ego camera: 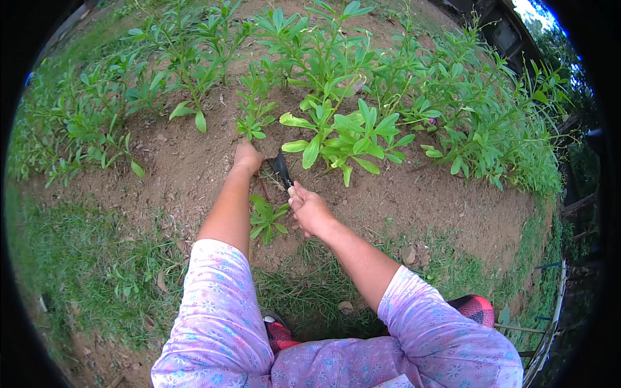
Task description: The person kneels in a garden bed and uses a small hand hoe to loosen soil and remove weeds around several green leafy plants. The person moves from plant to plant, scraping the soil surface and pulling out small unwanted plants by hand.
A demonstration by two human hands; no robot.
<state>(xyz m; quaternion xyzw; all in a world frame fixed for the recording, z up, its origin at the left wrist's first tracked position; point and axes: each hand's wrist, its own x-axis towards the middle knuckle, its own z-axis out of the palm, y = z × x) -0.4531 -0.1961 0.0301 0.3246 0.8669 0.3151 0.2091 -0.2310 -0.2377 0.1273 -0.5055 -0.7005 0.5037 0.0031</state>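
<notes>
My right hand grips the pale handle of a small hand tool with a dark blade, likely a trowel. The blade points away from me, with its far end at the soil beside my left hand. That hand reaches down at the foot of a small leafy plant; its fingertips are hidden, so I cannot tell what they hold. Nearer to me, between my forearms, a low green plant lies close to the soil, a reddish stem running from it towards my left hand.
A bushy plant with some yellowing leaves stands just right of the blade. Taller plants with small purple flowers crowd the right, and more plants grow at left. Brown soil meets grass nearer me. A stone lies at right.
</notes>
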